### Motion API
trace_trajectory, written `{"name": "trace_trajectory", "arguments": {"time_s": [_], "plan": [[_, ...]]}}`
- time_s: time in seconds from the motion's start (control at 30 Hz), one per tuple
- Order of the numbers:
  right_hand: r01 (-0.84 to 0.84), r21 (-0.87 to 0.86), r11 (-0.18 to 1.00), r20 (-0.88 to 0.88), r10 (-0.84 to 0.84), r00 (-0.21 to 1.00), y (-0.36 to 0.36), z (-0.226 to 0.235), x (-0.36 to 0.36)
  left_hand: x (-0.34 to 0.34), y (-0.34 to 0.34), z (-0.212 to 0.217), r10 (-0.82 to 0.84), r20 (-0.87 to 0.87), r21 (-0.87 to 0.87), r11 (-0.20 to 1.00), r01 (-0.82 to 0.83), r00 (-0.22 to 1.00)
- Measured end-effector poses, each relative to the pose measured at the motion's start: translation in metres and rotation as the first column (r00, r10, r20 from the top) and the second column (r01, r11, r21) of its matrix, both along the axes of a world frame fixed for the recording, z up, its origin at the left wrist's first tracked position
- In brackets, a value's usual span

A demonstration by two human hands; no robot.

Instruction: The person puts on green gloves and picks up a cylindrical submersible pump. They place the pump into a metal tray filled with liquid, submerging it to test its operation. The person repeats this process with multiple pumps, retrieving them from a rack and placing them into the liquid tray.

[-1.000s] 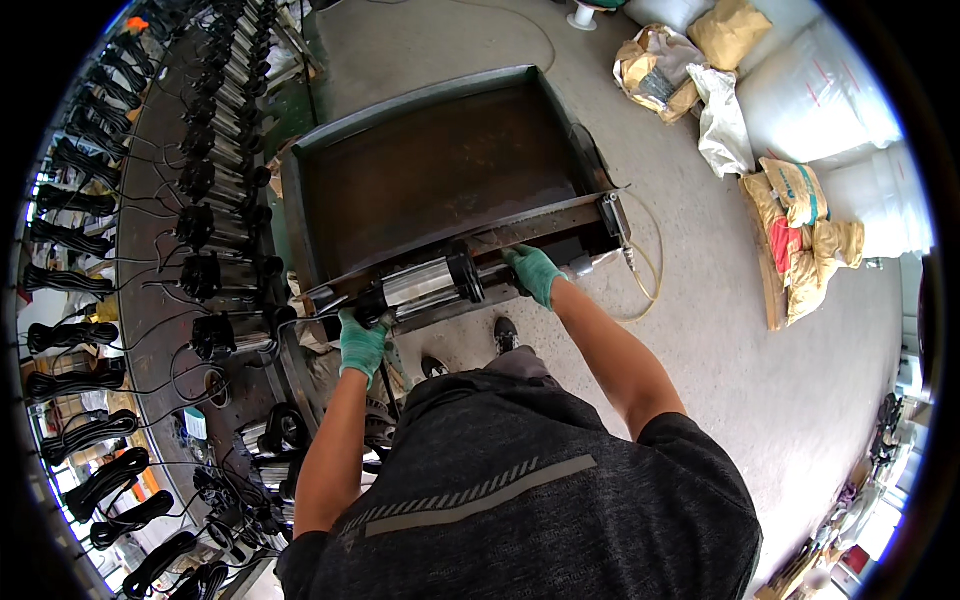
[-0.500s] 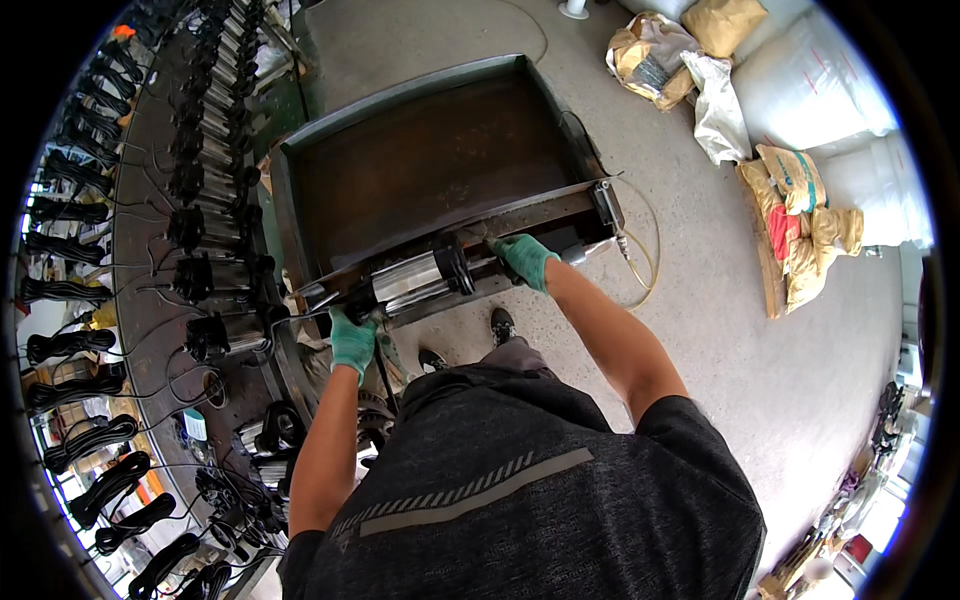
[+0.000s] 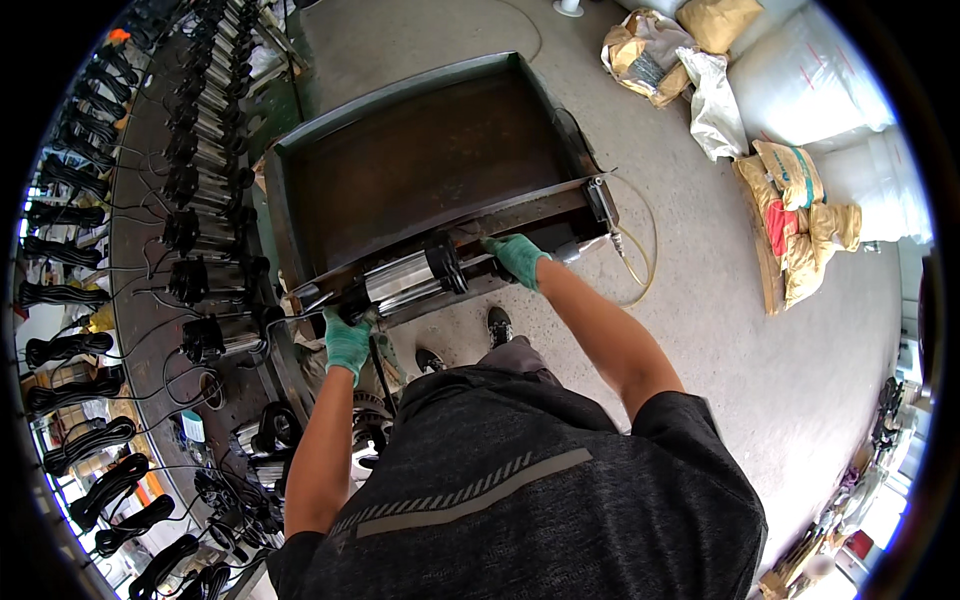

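We are holding a long pump (image 3: pixel 415 278), a shiny steel cylinder with black ends, across the near rim of a big dark metal tank (image 3: pixel 300 190). Its long axis is running from lower left to upper right, roughly along that rim and across our body, so each of our hands is taking one end.

Our left hand (image 3: pixel 347 343), in a green glove, is clenching around the black left end of the pump, the lower end in the view, close to our chest. Our right hand (image 3: pixel 518 258), also gloved in green, is closing over the right end, the arm reaching out almost straight. The left hand is sitting nearer to us and lower; the right is lying farther out and higher along the rim, so the pump is slanting away from us toward the right.

The pump's steel middle is lying between the two hands, just over the tank's front edge, and we cannot tell whether it is resting on the edge or hanging clear of it. A pale hose (image 3: pixel 636 262) is curling on the concrete floor just beyond the right end. To our left, rows of similar pumps (image 3: pixel 205 170) with black coiled cables (image 3: pixel 70 350) are lining a bench.
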State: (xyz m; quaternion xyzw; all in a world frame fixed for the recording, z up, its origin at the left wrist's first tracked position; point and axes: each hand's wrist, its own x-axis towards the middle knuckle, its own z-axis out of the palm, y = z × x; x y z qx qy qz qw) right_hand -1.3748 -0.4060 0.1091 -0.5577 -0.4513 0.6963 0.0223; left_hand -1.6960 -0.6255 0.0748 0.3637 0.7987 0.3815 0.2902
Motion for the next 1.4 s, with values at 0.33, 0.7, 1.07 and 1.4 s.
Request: {"name": "trace_trajectory", "arguments": {"time_s": [0.33,0.7,1.07,1.4], "plan": [[-0.266,0.924,0.274,0.138,0.41,0.902,-0.02,-0.007,0.039,-0.008,-0.003,-0.008,-0.014,0.131,-0.028,0.999,0.017,0.991],[0.046,0.104,0.994,-0.097,-0.035,0.995,-0.007,0.007,0.01,0.005,0.003,0.017,-0.017,0.146,0.021,1.0,0.015,0.989],[0.104,0.146,0.984,-0.056,-0.097,0.994,-0.011,0.01,-0.001,0.014,0.003,0.037,0.029,0.065,-0.026,0.999,-0.028,0.997],[0.19,0.438,0.879,0.064,-0.241,0.968,-0.024,0.005,0.037,-0.002,-0.01,0.002,-0.005,0.072,0.033,0.999,0.003,0.997]]}}
